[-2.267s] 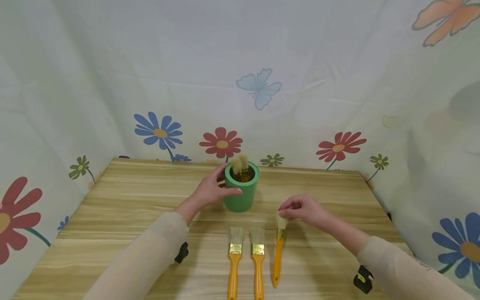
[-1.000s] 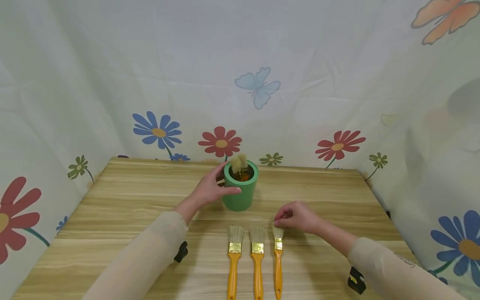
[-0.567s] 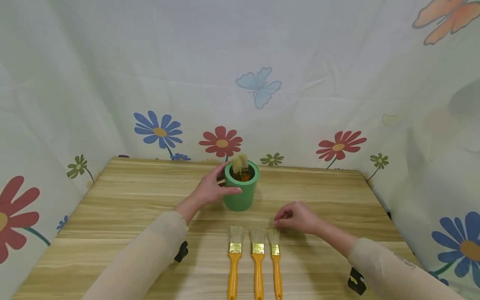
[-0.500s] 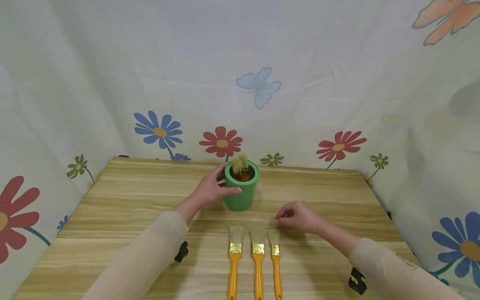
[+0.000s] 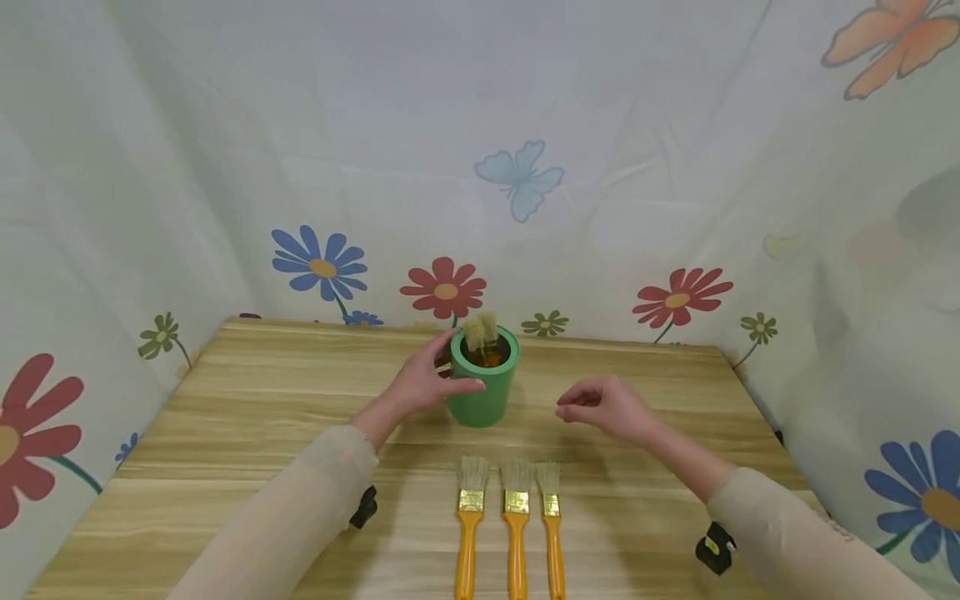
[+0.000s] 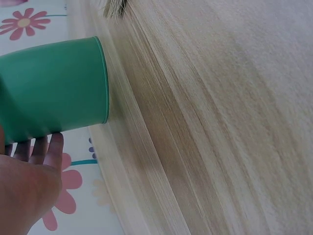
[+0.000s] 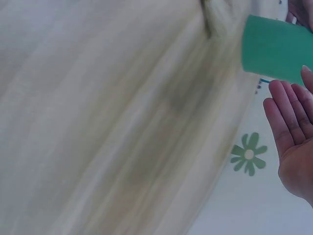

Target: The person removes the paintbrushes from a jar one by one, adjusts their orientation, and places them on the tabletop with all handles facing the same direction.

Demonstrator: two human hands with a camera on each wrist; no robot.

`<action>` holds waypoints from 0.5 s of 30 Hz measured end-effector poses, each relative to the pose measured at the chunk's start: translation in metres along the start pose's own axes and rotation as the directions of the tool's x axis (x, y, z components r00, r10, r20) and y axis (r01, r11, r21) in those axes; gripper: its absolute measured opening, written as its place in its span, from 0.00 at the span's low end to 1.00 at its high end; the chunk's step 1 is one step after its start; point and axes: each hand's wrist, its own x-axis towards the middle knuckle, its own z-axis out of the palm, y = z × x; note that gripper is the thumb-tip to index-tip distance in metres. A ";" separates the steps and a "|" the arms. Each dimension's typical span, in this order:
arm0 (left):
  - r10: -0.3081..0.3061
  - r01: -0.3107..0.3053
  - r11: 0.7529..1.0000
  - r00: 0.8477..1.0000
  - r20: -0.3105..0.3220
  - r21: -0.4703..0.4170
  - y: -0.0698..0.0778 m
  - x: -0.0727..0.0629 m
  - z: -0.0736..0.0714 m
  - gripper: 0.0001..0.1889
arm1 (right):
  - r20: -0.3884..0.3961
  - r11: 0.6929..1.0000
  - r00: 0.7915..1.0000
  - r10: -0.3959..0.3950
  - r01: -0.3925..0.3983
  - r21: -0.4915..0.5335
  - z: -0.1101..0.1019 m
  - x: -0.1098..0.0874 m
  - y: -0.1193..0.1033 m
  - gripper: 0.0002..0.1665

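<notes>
My left hand grips the side of a green cup, thumb across the front and fingers behind. At least one paintbrush stands in the cup with its pale bristles up. In the left wrist view, the fingers of the left hand lie along the cup wall. My right hand hovers over the table right of the cup, holding nothing, its fingers loosely bent. Below it lie three orange-handled paintbrushes side by side: a left one, a middle one and a narrower right one.
The wood-grain table ends at the back against a white curtain printed with flowers and butterflies. Both forearms wear beige sleeves, with a black device under the right wrist and another under the left.
The right hand first set the narrow paintbrush down beside the other two and shifted it left. It then let go and rose away toward the back. The left hand stayed on the cup.
</notes>
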 end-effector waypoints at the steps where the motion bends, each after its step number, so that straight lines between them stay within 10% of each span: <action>1: -0.001 0.001 1.000 1.000 0.000 0.000 0.000 0.000 0.000 0.54 | -0.012 1.000 1.000 0.001 -0.001 0.000 -0.002 0.001 -0.001 0.10; 15: 0.009 -0.009 1.000 1.000 -0.001 -0.005 0.000 0.000 0.002 0.53 | -0.124 0.999 0.991 -0.042 0.042 -0.004 -0.024 0.025 -0.027 0.24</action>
